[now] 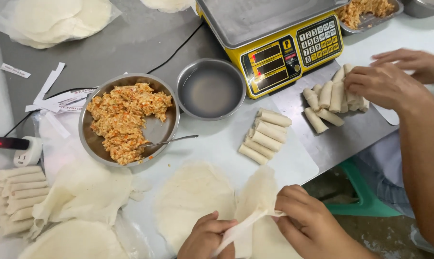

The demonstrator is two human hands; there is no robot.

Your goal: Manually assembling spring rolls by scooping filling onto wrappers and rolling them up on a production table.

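My left hand (206, 238) and my right hand (307, 221) both pinch one thin pale wrapper sheet (255, 201) at the near edge, peeling it up from another round wrapper (193, 201) that lies flat on the white board. A metal bowl of orange-flecked filling (126, 117) with a spoon (171, 141) stands to the upper left. A row of finished rolls (265, 135) lies just beyond my right hand.
A co-worker's hands (385, 84) rest on a pile of rolls (330, 100) on a steel plate at the right. A yellow scale (279, 43), a small bowl of water (210, 89), stacked wrappers (54, 19), rolls at far left (18, 194) and a green stool (361, 192) surround the board.
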